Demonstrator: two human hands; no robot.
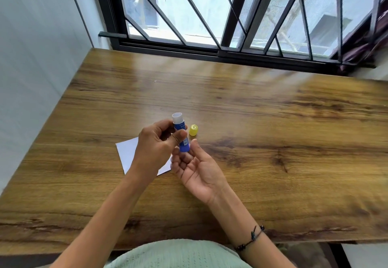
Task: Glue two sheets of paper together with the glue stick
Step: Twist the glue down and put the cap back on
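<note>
My left hand (pixel 156 146) holds a blue glue stick (pixel 181 133) upright above the table, thumb and fingers around its middle. The stick is uncapped and its white open top faces up. My right hand (pixel 196 168) is palm up just below, with thumb and fingertips at the stick's bottom end. The yellow cap (pixel 193 130) stands on the table just right of the stick. White paper (pixel 128 152) lies flat on the table under my left hand, partly hidden by it; I cannot tell how many sheets there are.
The wooden table (pixel 273 141) reaches to a barred window (pixel 210 16) at the back. A white wall (pixel 31 58) runs along the left side. A dark cloth (pixel 369 43) hangs at the far right of the sill.
</note>
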